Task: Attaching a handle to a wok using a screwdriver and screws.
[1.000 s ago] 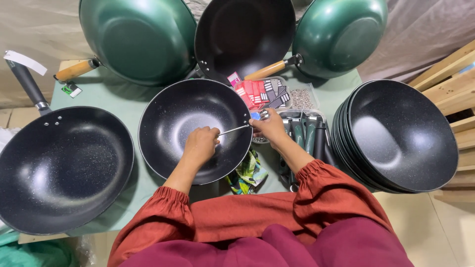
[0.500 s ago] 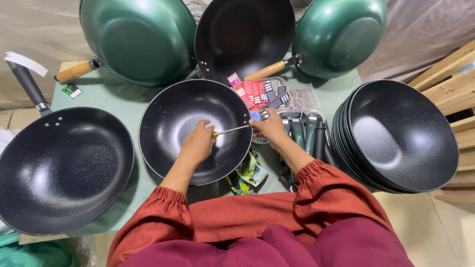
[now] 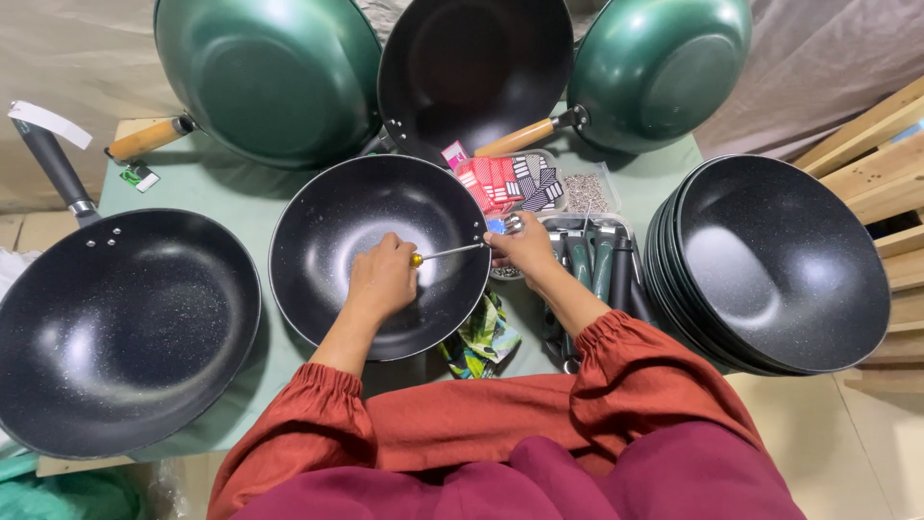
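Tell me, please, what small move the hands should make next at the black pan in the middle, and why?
Probably turn the screwdriver further. The left hand grips its handle inside the handleless pan, the shaft points at the right rim, and the right hand steadies something outside that rim. Whether the screw is tight, I cannot tell.

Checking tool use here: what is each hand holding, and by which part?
The left hand holds a screwdriver by its handle, inside the black wok. The right hand grips the wok's rim.
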